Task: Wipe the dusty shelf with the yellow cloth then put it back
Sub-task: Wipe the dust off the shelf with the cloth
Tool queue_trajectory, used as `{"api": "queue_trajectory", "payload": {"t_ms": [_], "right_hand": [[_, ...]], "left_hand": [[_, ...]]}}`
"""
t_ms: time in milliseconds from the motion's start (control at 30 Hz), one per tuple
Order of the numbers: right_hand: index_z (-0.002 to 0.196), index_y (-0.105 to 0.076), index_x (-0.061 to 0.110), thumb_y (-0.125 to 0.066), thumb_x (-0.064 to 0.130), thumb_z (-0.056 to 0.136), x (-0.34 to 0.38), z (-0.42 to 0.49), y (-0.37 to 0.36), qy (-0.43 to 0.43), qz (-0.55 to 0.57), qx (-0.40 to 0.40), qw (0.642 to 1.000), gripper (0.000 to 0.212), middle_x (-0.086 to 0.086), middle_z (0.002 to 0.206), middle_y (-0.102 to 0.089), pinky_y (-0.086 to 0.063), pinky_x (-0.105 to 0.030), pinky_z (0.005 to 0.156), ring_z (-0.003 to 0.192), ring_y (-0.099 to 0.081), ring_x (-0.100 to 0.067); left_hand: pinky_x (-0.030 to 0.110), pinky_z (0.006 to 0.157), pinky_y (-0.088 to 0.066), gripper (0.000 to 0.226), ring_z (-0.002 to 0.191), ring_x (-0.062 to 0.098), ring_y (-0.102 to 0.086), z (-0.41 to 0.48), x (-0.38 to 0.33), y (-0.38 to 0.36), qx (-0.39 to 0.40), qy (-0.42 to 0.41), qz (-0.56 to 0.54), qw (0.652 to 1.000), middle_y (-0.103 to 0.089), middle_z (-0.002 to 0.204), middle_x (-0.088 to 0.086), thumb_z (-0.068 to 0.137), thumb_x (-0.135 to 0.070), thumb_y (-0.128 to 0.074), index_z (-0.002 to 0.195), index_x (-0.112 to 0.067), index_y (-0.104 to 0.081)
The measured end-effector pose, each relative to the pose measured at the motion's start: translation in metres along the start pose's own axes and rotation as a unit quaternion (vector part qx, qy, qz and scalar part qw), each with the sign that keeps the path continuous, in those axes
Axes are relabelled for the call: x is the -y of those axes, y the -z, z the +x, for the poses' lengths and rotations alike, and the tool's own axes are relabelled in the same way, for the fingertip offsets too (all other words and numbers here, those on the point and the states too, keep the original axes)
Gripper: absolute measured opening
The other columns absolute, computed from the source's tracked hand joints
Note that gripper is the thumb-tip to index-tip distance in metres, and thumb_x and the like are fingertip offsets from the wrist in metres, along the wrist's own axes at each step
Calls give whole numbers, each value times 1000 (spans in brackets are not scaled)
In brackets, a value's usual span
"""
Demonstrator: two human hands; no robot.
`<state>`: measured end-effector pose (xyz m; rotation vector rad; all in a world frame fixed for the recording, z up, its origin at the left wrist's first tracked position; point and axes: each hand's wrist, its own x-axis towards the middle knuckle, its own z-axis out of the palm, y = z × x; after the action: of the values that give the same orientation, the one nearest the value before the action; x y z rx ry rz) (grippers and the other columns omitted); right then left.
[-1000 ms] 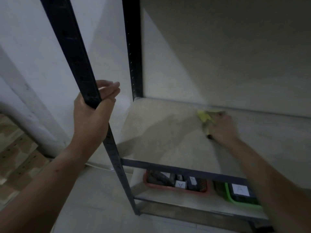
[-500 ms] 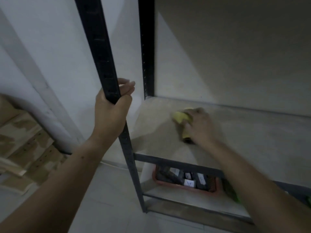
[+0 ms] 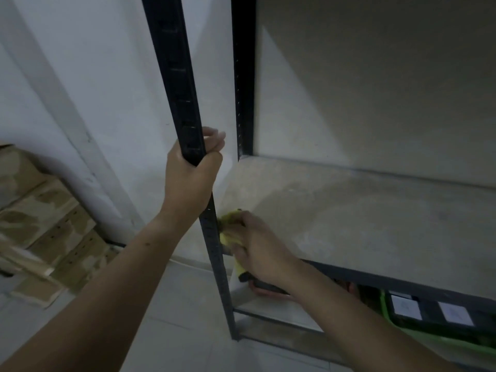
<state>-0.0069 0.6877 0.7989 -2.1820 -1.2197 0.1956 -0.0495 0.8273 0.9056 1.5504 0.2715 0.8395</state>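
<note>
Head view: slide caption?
Right hand holds yellow cloth at front-left corner of dusty grey shelf; left hand grips black metal upright.

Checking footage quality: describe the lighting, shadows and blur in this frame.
Head view: dim, bluish light; slanted shadows cross the pale dusty shelf board and the grey wall; wide-angle distortion slants the dark metal upright; the right hand and crumpled yellow cloth look slightly motion-blurred.

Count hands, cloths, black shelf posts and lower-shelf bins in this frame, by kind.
Hands: 2, left hand, right hand
Cloth: 1, yellow
Posts: 2, front post, rear post
Bins: 2, red bin, green bin
Total: 7
</note>
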Motion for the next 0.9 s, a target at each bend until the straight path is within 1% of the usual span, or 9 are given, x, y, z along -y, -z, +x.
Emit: {"api": "queue_trajectory", "payload": {"t_ms": [100, 200, 267, 367, 600, 700, 767, 833, 900], "right_hand": [[128, -62, 20, -53, 8, 93, -14, -20, 32, -46, 42, -18, 998, 39, -6, 129, -51, -39, -24, 104, 120, -51, -20], [128, -62, 21, -55, 14, 95, -49, -48, 82, -129, -27, -174, 976, 34, -10, 123, -58, -30, -15, 81, 109, -56, -24], [131, -59, 23, -53, 23, 96, -81, -67, 112, -231, -84, -223, 943, 35, -15, 127, -54, -30, -19, 80, 110, -56, -31], [138, -50, 21, -42, 30, 98, -110, -84, 123, -321, -158, -174, 917, 42, -19, 135, -45, -41, -36, 95, 115, -50, -37], [139, -42, 21, -46, 28, 91, -51, -37, 45, -257, -253, -125, 924, 49, -14, 138, -41, -35, -45, 102, 117, -43, -36], [135, -47, 19, -48, 21, 93, 11, -14, -13, -168, -115, -91, 975, 42, -12, 140, -38, -37, -43, 103, 125, -38, -33], [133, -49, 19, -49, 16, 93, 28, -8, -26, -116, 0, -63, 991, 41, -8, 137, -43, -41, -35, 98, 121, -44, -24], [131, -52, 23, -51, 16, 94, 17, -4, -7, -113, 107, -44, 987, 38, 2, 127, -53, -43, -12, 87, 103, -53, -4], [131, -57, 23, -51, 15, 94, -3, 1, 19, -108, 89, -78, 987, 39, 5, 122, -49, -33, -3, 89, 102, -52, -1]], "left_hand": [[42, 105, -55, 25, 115, 18, -71, 1, 0, 0, 6, 2, 4, 1000, -74, 116, 14, 84, -11, -62, 109, -12, -64], [46, 105, -54, 21, 115, 18, -71, 1, 1, 1, 5, -1, 10, 1000, -75, 115, 13, 87, -13, -65, 109, -15, -65], [46, 105, -54, 23, 114, 17, -71, 1, 1, 0, 2, -2, 12, 1000, -75, 114, 11, 88, -13, -65, 110, -14, -65], [46, 104, -55, 25, 114, 17, -72, 1, 1, 0, -5, -1, 10, 1000, -76, 114, 10, 86, -13, -64, 111, -13, -64], [43, 104, -55, 23, 114, 17, -72, 1, 3, -1, -5, -9, 1, 1000, -76, 114, 11, 86, -9, -60, 107, -17, -64], [43, 105, -55, 24, 115, 17, -71, 2, 2, 1, -2, -7, -2, 1000, -75, 115, 12, 85, -9, -59, 109, -14, -64], [44, 105, -55, 25, 115, 18, -71, 2, 2, 0, 1, -4, -2, 1000, -75, 116, 13, 84, -10, -60, 110, -12, -63], [44, 105, -55, 27, 115, 18, -71, 1, 2, 0, 2, -1, -2, 1000, -74, 116, 14, 83, -11, -60, 110, -12, -63], [47, 105, -54, 25, 116, 20, -70, 1, 2, 0, 0, -2, -1, 1000, -74, 117, 15, 83, -13, -61, 108, -14, -64]]}}
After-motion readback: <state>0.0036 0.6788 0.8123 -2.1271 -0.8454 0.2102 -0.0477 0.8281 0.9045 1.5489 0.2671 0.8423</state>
